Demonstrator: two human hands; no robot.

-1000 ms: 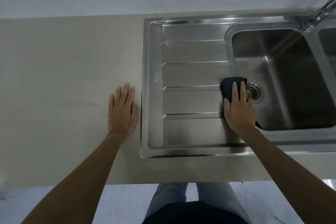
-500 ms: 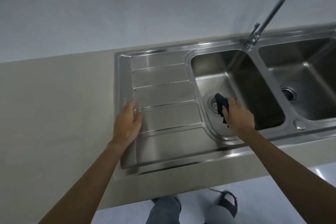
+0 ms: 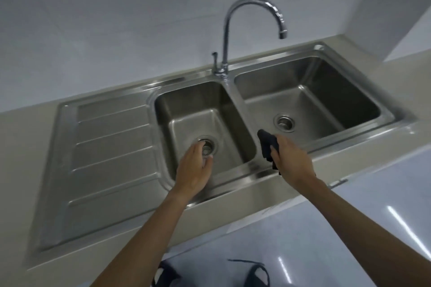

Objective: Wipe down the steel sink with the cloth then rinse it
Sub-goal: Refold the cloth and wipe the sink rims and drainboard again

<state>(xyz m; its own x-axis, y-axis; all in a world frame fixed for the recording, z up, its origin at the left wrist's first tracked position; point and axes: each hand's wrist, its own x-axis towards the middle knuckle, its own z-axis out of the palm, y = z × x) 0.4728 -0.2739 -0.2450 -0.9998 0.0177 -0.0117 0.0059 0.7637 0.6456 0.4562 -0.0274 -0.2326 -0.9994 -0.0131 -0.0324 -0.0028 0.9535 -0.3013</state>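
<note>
Sink (image 3: 112, 147) wipe seemingly ending; rinse unstarted.
Right hand (image 3: 294, 162) gripped cloth (image 3: 267, 145) mid-frame; left hand (image 3: 193, 168) loose, empty; tap (image 3: 233, 18) needed opening.

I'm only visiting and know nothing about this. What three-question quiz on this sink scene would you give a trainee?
1. True or false: no water is visibly running from the tap.
2. Fill in: the left hand is above the ___ bowl of the steel sink.
3. The dark cloth is held by: A the left hand, B the right hand, C nobody.

Key: 1 true; 2 left; 3 B.
</note>
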